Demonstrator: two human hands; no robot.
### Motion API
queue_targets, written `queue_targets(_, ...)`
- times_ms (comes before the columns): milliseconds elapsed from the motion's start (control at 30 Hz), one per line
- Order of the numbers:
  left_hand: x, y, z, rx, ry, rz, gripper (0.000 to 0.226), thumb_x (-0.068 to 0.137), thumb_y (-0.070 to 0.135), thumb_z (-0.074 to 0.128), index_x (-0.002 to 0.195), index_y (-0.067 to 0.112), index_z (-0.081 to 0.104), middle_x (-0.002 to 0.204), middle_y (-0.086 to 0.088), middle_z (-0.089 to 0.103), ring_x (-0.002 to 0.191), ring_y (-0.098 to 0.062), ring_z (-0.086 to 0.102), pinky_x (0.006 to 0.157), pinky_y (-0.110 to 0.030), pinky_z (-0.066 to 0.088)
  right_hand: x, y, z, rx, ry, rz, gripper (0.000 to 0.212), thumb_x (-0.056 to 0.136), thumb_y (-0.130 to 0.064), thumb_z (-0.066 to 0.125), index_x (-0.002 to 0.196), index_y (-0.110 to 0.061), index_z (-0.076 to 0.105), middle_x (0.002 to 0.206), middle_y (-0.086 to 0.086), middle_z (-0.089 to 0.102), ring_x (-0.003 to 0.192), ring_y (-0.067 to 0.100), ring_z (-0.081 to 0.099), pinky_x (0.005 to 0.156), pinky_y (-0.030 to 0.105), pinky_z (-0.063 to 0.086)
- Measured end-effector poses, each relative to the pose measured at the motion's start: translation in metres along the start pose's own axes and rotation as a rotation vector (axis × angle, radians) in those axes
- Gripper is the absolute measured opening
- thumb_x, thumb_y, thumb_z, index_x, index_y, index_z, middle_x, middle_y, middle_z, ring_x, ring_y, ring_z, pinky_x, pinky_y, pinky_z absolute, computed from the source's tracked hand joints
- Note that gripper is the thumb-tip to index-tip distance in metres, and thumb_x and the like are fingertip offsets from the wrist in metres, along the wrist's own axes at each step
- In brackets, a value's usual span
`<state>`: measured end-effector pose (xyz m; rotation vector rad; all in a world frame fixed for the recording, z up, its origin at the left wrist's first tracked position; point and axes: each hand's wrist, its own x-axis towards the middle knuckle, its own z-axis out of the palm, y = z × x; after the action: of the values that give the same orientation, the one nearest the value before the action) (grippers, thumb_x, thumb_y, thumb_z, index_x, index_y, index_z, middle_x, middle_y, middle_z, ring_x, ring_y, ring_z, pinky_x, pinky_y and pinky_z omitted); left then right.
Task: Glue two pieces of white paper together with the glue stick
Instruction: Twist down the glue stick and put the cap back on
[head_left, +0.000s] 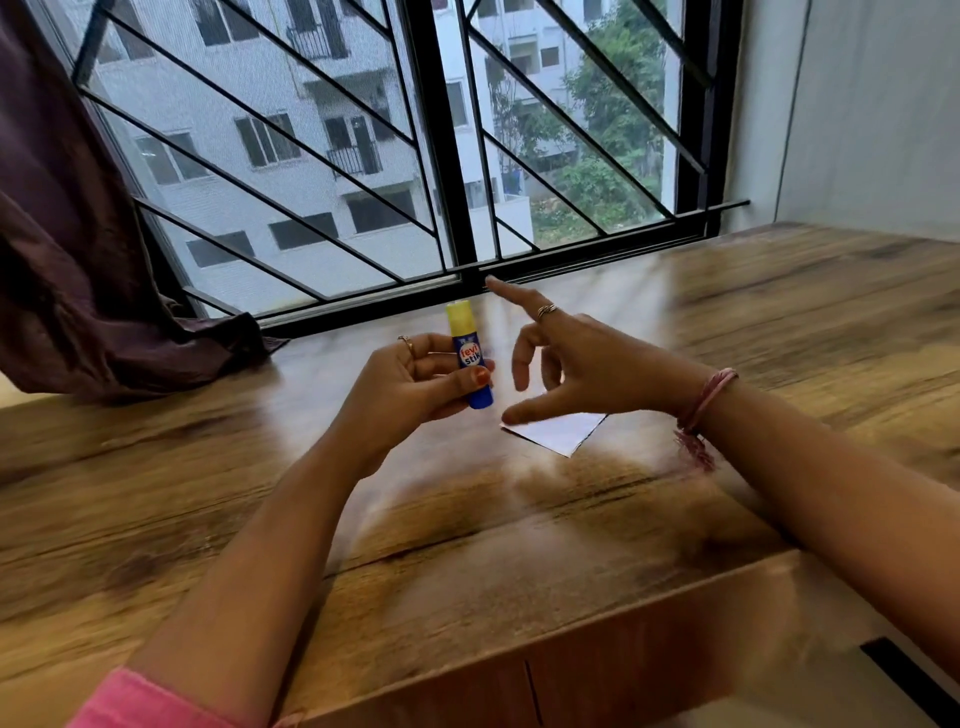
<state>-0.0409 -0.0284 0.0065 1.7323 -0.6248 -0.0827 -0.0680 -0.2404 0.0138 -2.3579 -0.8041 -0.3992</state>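
left hand (410, 379) grips one glue stick (470, 358); one white paper (558, 432) visible.

- The table (519, 519) was wood-grained — smooth, with a glossy sheen.
- The glue stick (470, 358) looked like shiny plastic.
- The paper (558, 431) was matt white.
- The curtain (78, 260) was soft cloth.

1. The left hand (410, 382) gripped the glue stick (469, 358) upright above the counter (779, 322), its yellow cap on top and its blue body pinched between thumb and fingers (415, 345).
2. The right hand (587, 364) hovered just beside it with its fingers spread, one pointing toward the window (363, 156).
3. White paper (558, 434) lay flat on the counter under the right hand.
4. A dark curtain (78, 260) hung at the left.
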Motion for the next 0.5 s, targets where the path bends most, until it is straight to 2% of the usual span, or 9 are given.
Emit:
queue_targets(67, 0.002, -0.005, -0.005, 0.003, 0.049, -0.021, 0.046, 0.066, 0.022, 0.078, 0.108, 0.01, 0.062, 0.102, -0.008, 0.074, 0.094, -0.023, 0.071, 0.08, -0.032, 0.058, -0.003, 0.003, -0.015, -0.095, 0.055, 0.014, 0.056, 0.079, -0.018, 0.074, 0.129, -0.022, 0.049, 0.079, -0.009, 0.063, 0.061, 0.01, 0.061, 0.055, 0.006, 0.041)
queue_targets(100, 0.003, -0.007, -0.007, 0.026, 0.07, -0.029, 0.044, 0.068, 0.02, 0.079, 0.107, 0.011, 0.063, 0.104, -0.009, 0.072, 0.094, -0.023, 0.071, 0.081, -0.033, 0.058, -0.005, 0.005, -0.022, -0.143, 0.068, 0.03, 0.034, 0.08, -0.015, 0.069, 0.112, -0.023, 0.061, 0.076, -0.012, 0.063, 0.064, 0.012, 0.06, 0.056, 0.005, 0.04)
queue_targets(133, 0.004, -0.01, -0.008, 0.057, 0.089, -0.035, 0.039, 0.07, 0.017, 0.079, 0.105, 0.012, 0.063, 0.107, -0.008, 0.07, 0.093, -0.023, 0.071, 0.083, -0.033, 0.058, -0.008, 0.007, -0.028, -0.174, 0.056, 0.05, 0.023, 0.08, -0.013, 0.066, 0.099, -0.025, 0.067, 0.074, -0.015, 0.063, 0.066, 0.011, 0.06, 0.057, 0.004, 0.039)
queue_targets(200, 0.006, -0.016, -0.012, 0.12, 0.12, -0.051, 0.03, 0.073, 0.015, 0.079, 0.1, 0.017, 0.064, 0.106, -0.002, 0.067, 0.088, -0.02, 0.071, 0.085, -0.036, 0.057, -0.013, 0.01, -0.033, -0.209, -0.038, 0.094, 0.02, 0.08, -0.013, 0.063, 0.088, -0.029, 0.071, 0.071, -0.021, 0.064, 0.07, 0.001, 0.06, 0.06, 0.001, 0.037)
queue_targets(267, 0.008, -0.021, -0.016, 0.174, 0.14, -0.068, 0.028, 0.075, 0.016, 0.079, 0.098, 0.019, 0.063, 0.102, 0.001, 0.066, 0.085, -0.017, 0.07, 0.086, -0.04, 0.056, -0.015, 0.012, -0.033, -0.213, -0.132, 0.139, 0.022, 0.081, -0.013, 0.061, 0.088, -0.029, 0.074, 0.068, -0.026, 0.064, 0.066, -0.01, 0.057, 0.062, 0.001, 0.036)
queue_targets(333, 0.01, -0.025, -0.019, 0.217, 0.159, -0.081, 0.029, 0.074, 0.018, 0.079, 0.098, 0.018, 0.063, 0.1, -0.001, 0.067, 0.085, -0.018, 0.069, 0.086, -0.041, 0.055, -0.015, 0.013, -0.031, -0.231, -0.209, 0.174, 0.026, 0.081, -0.015, 0.058, 0.092, -0.033, 0.074, 0.067, -0.028, 0.064, 0.058, -0.007, 0.053, 0.059, 0.006, 0.036)
queue_targets(400, 0.012, -0.028, -0.021, 0.249, 0.174, -0.094, 0.029, 0.074, 0.021, 0.08, 0.097, 0.02, 0.063, 0.1, -0.002, 0.067, 0.087, -0.021, 0.069, 0.085, -0.039, 0.056, -0.016, 0.012, -0.029, -0.271, -0.303, 0.204, 0.03, 0.083, -0.018, 0.055, 0.099, -0.037, 0.073, 0.087, -0.017, 0.071, 0.057, 0.003, 0.053, 0.062, 0.018, 0.043)
queue_targets(433, 0.013, -0.03, -0.022, 0.263, 0.179, -0.1, 0.028, 0.073, 0.021, 0.08, 0.096, 0.021, 0.063, 0.1, -0.002, 0.067, 0.089, -0.022, 0.068, 0.084, -0.039, 0.056, -0.016, 0.013, -0.028, -0.281, -0.334, 0.21, 0.032, 0.085, -0.018, 0.054, 0.103, -0.038, 0.072, 0.096, -0.011, 0.072, 0.06, 0.003, 0.054, 0.064, 0.017, 0.044)
queue_targets(500, 0.014, -0.032, -0.022, 0.283, 0.185, -0.111, 0.029, 0.073, 0.021, 0.081, 0.095, 0.021, 0.063, 0.1, -0.004, 0.067, 0.089, -0.022, 0.067, 0.082, -0.035, 0.054, -0.015, 0.014, -0.024, -0.287, -0.356, 0.208, 0.035, 0.087, -0.017, 0.052, 0.11, -0.038, 0.069, 0.107, -0.008, 0.071, 0.063, -0.01, 0.053, 0.06, 0.005, 0.038)
